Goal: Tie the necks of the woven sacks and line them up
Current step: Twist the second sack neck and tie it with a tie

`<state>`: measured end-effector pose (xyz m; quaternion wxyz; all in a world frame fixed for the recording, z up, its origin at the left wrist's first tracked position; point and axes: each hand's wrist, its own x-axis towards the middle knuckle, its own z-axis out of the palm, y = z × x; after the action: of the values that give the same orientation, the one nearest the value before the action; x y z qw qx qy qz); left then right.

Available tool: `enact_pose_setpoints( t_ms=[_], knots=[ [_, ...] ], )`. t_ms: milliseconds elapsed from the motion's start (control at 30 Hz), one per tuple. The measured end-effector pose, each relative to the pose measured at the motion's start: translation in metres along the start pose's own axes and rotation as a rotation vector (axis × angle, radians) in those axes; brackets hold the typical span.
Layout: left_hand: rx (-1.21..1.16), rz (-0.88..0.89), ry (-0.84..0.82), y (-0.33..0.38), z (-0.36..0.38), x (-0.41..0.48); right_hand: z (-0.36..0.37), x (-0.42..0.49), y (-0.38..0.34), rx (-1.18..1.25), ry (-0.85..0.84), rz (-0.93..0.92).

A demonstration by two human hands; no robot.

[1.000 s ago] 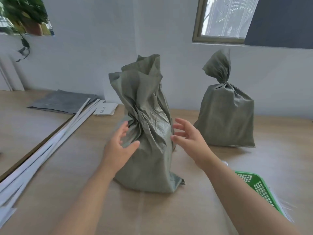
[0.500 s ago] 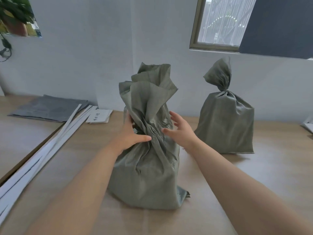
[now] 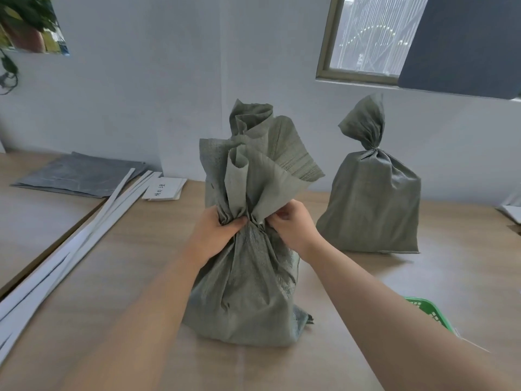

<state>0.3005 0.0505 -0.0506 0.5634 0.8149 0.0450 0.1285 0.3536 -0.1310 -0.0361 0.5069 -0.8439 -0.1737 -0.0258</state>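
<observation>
At the far left a flat grey sheet [image 3: 76, 176] lies on the table [image 3: 84, 292], with long white strips [image 3: 70, 249] running from it toward me and a small written card [image 3: 165, 189] just beside their far ends. In the middle stands the near sack [image 3: 245, 292], upright, its mouth flaring above my grip. My left hand [image 3: 215, 235] is closed around its gathered neck; my right hand [image 3: 293, 227] pinches the neck from the other side, fingers curled in. Farther right, near the wall, the tied sack [image 3: 372, 204] stands apart. A green basket [image 3: 428, 311] peeks out beyond my right forearm.
</observation>
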Motion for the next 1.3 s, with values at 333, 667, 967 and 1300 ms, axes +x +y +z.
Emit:
enact_pose_setpoints(
  t_ms=[333, 667, 967, 1300],
  knots=[
    [-0.119, 0.122, 0.036, 0.017, 0.024, -0.039, -0.019, -0.038, -0.001, 0.102, 0.096, -0.045],
    [-0.186, 0.267, 0.1, 0.073, 0.068, -0.069, -0.078, -0.062, -0.001, 0.286, 0.191, -0.031],
    [-0.163, 0.172, 0.041, 0.117, 0.148, -0.103, -0.156, -0.113, 0.015, 0.555, 0.041, 0.061],
    [-0.234, -0.142, 0.049, 0.132, 0.228, -0.144, -0.213, -0.173, 0.075, 0.747, -0.311, 0.099]
  ],
)
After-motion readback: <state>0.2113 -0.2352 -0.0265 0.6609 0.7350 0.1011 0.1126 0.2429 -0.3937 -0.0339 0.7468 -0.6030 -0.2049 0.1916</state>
